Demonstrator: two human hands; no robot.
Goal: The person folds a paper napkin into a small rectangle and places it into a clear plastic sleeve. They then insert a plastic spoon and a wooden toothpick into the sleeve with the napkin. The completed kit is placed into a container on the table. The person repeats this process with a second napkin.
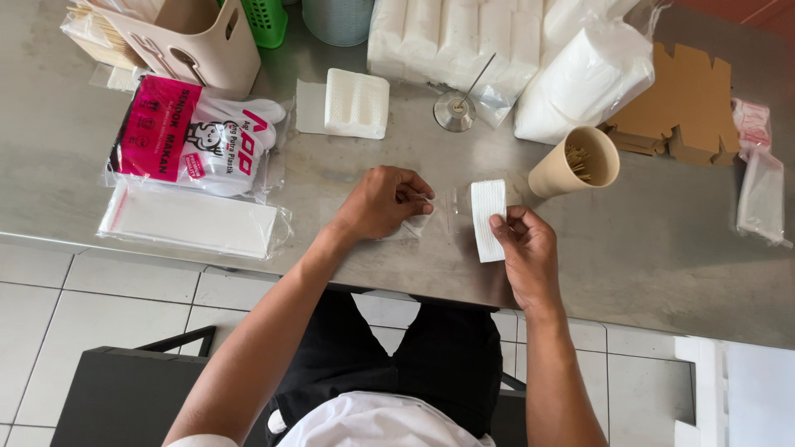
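Hands packing a napkin at steel worktop [662,248].
Right hand [528,248] grips folded white napkin [487,217] on the worktop; left hand [383,201] pinches clear plastic sleeve [418,223] beside it; toothpick cup [573,162] near.

Bare counter [662,248] lies open to the right of the right hand [523,252], and between the left hand [383,201] and the napkin stack [356,103]. The tan cup [573,161] and metal spike stand [455,111] crowd the far side; flat plastic packs [192,217] block the left
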